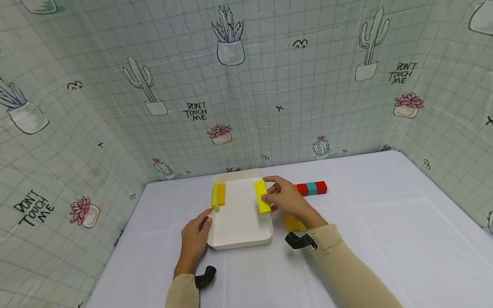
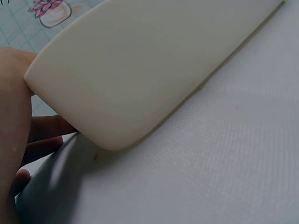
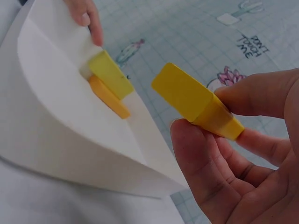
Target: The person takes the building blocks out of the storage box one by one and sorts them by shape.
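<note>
A white tray (image 1: 240, 229) lies on the table. My left hand (image 1: 195, 235) touches its left side, fingertips at the rim and outer wall; in the left wrist view, the tray's outer wall (image 2: 117, 84) fills much of the frame. Between thumb and fingers, my right hand (image 1: 286, 199) pinches a yellow rectangular block (image 1: 262, 196) over the tray's right edge. Seen from the right wrist, the yellow block (image 3: 182, 93) is tilted, one end toward the camera. Inside the tray, along the left wall, a yellow-green block (image 1: 215, 196) stands beside an orange block (image 1: 222, 194).
Behind the right hand runs a row of red and teal blocks (image 1: 312, 188). Orange and yellow blocks (image 1: 291, 223) lie under the right wrist, partly hidden. A patterned cloth (image 1: 262, 85) hangs behind and beside the white-covered table (image 1: 385, 239).
</note>
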### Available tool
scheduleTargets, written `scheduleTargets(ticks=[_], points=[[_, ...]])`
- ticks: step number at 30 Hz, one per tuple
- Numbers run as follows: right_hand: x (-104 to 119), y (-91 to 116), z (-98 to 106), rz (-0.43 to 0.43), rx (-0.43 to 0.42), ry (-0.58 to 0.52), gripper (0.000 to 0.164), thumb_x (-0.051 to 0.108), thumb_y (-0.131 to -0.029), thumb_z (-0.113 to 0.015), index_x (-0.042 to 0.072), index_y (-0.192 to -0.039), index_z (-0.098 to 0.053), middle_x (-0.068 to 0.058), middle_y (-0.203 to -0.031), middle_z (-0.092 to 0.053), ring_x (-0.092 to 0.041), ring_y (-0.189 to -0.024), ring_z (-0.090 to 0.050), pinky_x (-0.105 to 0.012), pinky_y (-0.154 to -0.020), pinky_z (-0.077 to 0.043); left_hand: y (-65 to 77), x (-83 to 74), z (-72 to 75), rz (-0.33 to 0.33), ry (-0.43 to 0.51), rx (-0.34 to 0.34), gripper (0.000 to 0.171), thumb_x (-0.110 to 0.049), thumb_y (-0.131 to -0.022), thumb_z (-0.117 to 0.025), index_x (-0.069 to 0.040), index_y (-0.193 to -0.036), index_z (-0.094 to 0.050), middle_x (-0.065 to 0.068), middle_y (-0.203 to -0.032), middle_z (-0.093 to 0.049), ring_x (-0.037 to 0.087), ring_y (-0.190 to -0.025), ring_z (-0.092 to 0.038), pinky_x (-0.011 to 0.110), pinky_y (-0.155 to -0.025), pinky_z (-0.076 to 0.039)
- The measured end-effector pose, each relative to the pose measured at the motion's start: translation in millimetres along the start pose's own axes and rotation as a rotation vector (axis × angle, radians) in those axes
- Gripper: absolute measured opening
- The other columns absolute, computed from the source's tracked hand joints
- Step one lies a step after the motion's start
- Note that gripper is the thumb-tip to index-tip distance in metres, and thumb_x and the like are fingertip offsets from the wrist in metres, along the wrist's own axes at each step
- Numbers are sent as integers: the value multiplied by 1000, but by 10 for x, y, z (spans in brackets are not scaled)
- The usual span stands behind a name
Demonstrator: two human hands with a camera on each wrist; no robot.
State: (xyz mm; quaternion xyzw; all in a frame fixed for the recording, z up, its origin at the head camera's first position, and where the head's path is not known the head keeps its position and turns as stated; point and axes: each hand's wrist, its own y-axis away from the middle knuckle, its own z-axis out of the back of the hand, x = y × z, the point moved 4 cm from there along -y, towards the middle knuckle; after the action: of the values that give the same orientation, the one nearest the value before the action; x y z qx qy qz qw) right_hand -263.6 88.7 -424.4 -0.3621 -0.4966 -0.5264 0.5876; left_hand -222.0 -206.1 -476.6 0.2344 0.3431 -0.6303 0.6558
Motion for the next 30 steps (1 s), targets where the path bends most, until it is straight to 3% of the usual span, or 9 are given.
scheduleTargets(ticks=[9, 30], points=[[-44, 82, 211, 22, -15, 37, 63, 15, -92, -71, 11, -149, -44, -15, -103, -59, -29, -82, -63, -37, -70, -60, -22, 8, 32, 0, -8, -3, 38, -26, -103, -53, -22, -141, -61, 10, -127, -66, 33, -123, -53, 58, -109, -33], [-228, 240, 634, -14, -66, 63, 61, 16, -93, -70, 9, -147, -45, -16, -101, -57, -27, -81, -63, -37, -73, -60, -28, -1, 25, -18, -6, -10, 38, -26, -102, -55, -20, -139, -63, 11, -124, -68, 33, -118, -56, 56, -106, -37]])
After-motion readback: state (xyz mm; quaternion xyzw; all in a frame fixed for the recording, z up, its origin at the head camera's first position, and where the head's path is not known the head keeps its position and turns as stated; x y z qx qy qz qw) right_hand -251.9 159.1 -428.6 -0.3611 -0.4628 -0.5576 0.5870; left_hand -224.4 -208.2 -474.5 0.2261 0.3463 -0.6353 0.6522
